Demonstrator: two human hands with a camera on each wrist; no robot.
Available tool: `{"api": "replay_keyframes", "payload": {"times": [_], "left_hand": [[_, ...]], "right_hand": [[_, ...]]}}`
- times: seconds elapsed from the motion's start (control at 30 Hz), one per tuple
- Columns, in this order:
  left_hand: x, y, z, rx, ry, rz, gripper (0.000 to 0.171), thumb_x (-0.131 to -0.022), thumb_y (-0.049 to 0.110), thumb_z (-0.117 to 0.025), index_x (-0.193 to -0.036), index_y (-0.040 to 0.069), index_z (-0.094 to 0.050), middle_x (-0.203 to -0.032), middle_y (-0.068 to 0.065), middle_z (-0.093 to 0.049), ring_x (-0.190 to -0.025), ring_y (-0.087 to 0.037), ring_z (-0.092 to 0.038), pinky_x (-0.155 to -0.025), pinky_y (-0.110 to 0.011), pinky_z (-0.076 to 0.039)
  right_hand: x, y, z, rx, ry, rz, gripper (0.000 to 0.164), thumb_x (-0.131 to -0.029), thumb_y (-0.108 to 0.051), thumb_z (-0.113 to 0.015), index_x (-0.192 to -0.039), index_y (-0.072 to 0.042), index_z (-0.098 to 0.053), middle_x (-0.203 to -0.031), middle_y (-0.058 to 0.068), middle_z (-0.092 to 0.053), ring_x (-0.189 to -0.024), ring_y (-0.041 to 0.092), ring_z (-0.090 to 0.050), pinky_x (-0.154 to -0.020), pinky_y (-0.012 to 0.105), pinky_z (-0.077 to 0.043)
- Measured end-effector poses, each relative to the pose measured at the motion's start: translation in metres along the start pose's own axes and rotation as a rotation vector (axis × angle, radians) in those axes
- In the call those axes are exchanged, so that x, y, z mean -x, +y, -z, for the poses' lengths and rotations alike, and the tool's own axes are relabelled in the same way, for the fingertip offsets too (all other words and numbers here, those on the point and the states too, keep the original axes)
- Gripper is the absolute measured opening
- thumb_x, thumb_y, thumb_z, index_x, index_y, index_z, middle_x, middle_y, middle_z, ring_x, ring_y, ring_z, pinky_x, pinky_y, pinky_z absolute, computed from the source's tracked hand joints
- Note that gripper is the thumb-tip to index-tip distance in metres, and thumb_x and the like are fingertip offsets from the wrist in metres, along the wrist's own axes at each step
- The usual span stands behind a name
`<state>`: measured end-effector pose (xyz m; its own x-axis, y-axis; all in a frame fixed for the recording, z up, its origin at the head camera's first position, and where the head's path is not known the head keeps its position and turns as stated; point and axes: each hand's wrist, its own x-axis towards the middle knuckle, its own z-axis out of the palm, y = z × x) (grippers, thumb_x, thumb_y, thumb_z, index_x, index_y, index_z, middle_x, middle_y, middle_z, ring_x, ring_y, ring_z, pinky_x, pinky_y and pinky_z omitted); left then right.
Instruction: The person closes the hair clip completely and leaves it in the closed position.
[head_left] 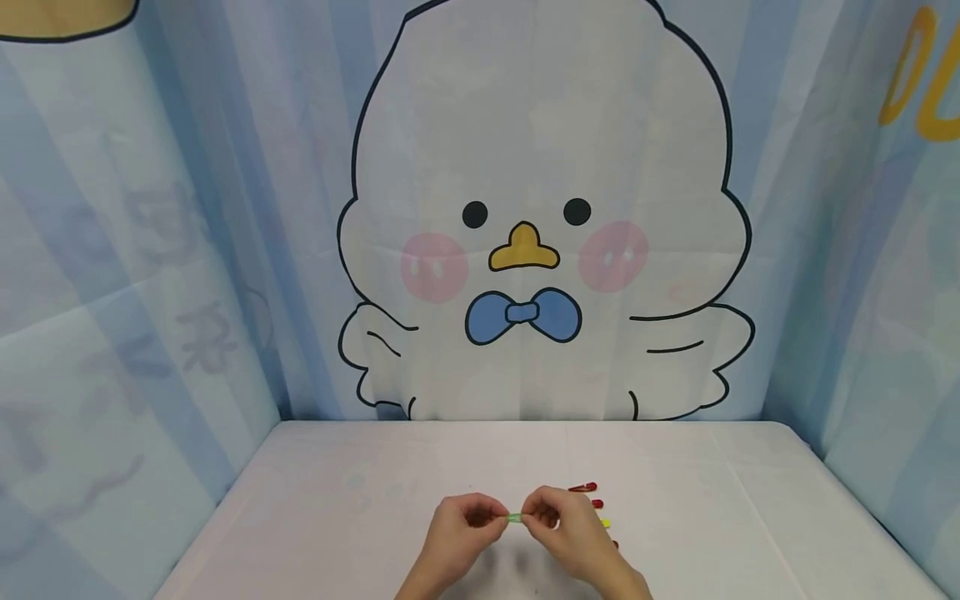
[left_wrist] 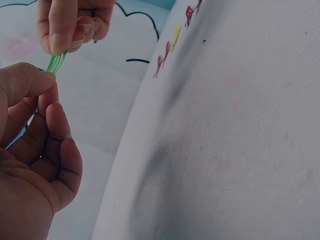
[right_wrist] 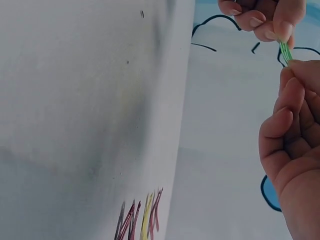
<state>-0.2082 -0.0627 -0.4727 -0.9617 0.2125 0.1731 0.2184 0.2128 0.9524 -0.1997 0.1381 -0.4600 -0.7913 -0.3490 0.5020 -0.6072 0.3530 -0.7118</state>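
A small green hair clip [head_left: 514, 517] is stretched between my two hands, above the table. My left hand [head_left: 459, 540] pinches one end of it between thumb and index finger. The opposite end is pinched by the thumb and fingertips of my right hand [head_left: 572, 530]. In the left wrist view a short stretch of the green clip [left_wrist: 57, 62] shows between the fingertips, with slim parallel strips. The right wrist view shows the same bit of clip [right_wrist: 285, 53]; both its ends are hidden by fingers.
Beside my right hand, several hair clips lie in a column on the white table [head_left: 360, 475]: red clips [head_left: 592, 486] and a yellow clip [left_wrist: 176, 37]. My right hand partly covers them in the head view. A cartoon-printed cloth [head_left: 525, 367] hangs behind the table.
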Motion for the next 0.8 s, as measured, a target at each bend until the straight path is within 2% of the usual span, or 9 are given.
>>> {"api": "replay_keyframes", "payload": {"times": [0.17,0.33,0.6,0.8], "left_hand": [[-0.0001,-0.0031,0.0011,0.034,0.003,0.020,0.006,-0.084,0.002,-0.076,-0.090,0.003,-0.075,-0.082,-0.001,-0.070,-0.074,-0.015,-0.063,-0.065,-0.024,-0.051],[-0.0007,-0.0048,0.0014,0.056,0.000,0.034,0.007,-0.085,0.004,-0.076,-0.092,0.003,-0.075,-0.085,-0.002,-0.071,-0.078,-0.016,-0.066,-0.068,-0.025,-0.053],[-0.0035,-0.0062,0.0001,0.083,-0.015,0.066,0.010,-0.089,0.005,-0.076,-0.097,0.000,-0.075,-0.088,-0.003,-0.070,-0.079,-0.015,-0.064,-0.070,-0.027,-0.053],[-0.0035,-0.0074,-0.0007,0.086,-0.025,0.064,0.010,-0.090,0.004,-0.074,-0.099,-0.002,-0.074,-0.090,-0.007,-0.070,-0.080,-0.016,-0.064,-0.071,-0.026,-0.053]], "right_hand": [[-0.0005,0.0002,0.0004,-0.017,-0.008,-0.038,0.008,-0.089,-0.006,-0.076,-0.088,-0.010,-0.070,-0.079,-0.009,-0.066,-0.068,0.003,-0.057,-0.061,0.024,-0.051],[-0.0003,0.0007,0.0014,0.033,-0.016,-0.040,0.011,-0.087,-0.005,-0.079,-0.092,-0.011,-0.071,-0.082,-0.010,-0.066,-0.070,0.002,-0.057,-0.064,0.025,-0.051],[-0.0002,0.0043,0.0011,0.081,0.040,0.138,0.021,-0.082,0.001,-0.081,-0.094,-0.012,-0.070,-0.083,-0.006,-0.065,-0.070,0.002,-0.056,-0.060,0.028,-0.050],[0.0006,0.0072,0.0004,0.103,0.045,0.130,0.023,-0.080,0.003,-0.082,-0.093,-0.012,-0.071,-0.083,-0.010,-0.063,-0.071,0.000,-0.055,-0.060,0.028,-0.051]]}}
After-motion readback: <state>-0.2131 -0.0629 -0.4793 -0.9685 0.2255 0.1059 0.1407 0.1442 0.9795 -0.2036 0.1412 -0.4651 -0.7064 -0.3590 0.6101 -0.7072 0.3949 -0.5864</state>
